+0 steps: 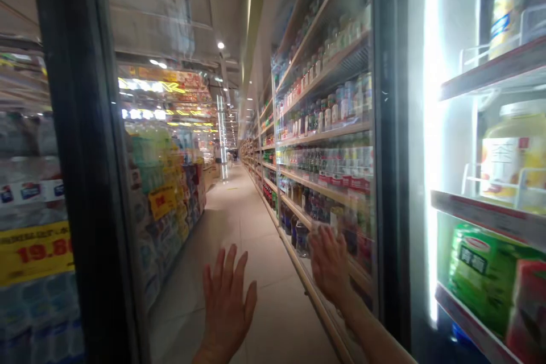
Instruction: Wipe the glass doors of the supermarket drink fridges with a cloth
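Observation:
My right hand (329,264) lies flat, fingers together and stretched out, against a glass fridge door (341,40) with a black frame (389,182). My left hand (227,302) is raised beside it, palm forward and fingers spread, holding nothing. I cannot tell whether it touches glass. To the right the fridge stands lit, with a large yellowish bottle (512,151) on a middle shelf and a green pack (478,267) on the shelf below.
Another black door frame (83,182) stands at the left, with a yellow price sign (34,250) and stacked bottles behind it. Through the glass a long tiled aisle (239,222) runs ahead, between drink shelves (324,136) on the right and stacked goods (166,199) on the left.

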Demonstrator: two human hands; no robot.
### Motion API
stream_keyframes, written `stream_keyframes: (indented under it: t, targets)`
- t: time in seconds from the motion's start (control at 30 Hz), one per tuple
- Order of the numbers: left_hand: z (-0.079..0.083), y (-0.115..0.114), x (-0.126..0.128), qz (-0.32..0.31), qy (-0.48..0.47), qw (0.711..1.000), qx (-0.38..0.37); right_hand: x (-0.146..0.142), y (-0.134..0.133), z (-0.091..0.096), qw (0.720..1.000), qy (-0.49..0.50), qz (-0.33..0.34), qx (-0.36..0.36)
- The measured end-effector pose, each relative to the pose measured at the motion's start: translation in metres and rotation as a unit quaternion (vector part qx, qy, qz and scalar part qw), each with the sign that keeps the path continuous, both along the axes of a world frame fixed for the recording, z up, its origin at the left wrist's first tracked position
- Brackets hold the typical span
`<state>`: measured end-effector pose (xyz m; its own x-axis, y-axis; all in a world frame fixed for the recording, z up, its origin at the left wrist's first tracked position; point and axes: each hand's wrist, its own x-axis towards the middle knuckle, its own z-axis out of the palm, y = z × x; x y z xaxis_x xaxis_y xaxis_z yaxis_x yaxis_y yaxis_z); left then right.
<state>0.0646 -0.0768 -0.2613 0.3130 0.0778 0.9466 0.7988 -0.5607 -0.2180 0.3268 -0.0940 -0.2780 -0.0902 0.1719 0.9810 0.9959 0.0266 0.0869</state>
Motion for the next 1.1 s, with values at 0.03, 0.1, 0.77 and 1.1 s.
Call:
stream_keyframes:
  t: [0.03, 0.1, 0.77, 1.1]
  targets:
    - [0.001, 0.000, 0.000, -0.005, 0.003, 1.000, 0.007, 0.006, 0.002, 0.007, 0.998, 0.045, -0.020, 0.038]
    - [0.005, 0.000, 0.001, -0.012, 0.009, 1.000, 0.016, 0.015, 0.005, 0.022, 0.976, 0.170, -0.059, 0.121]
    - [0.034, 0.010, 0.019, -0.011, 0.007, 0.999, 0.046, 0.055, 0.009, 0.086, 0.990, 0.073, -0.049, 0.112]
    - [0.103, 0.009, 0.034, 0.010, -0.018, 0.997, 0.072, 0.068, 0.009, 0.138, 0.991, 0.041, -0.029, 0.127]
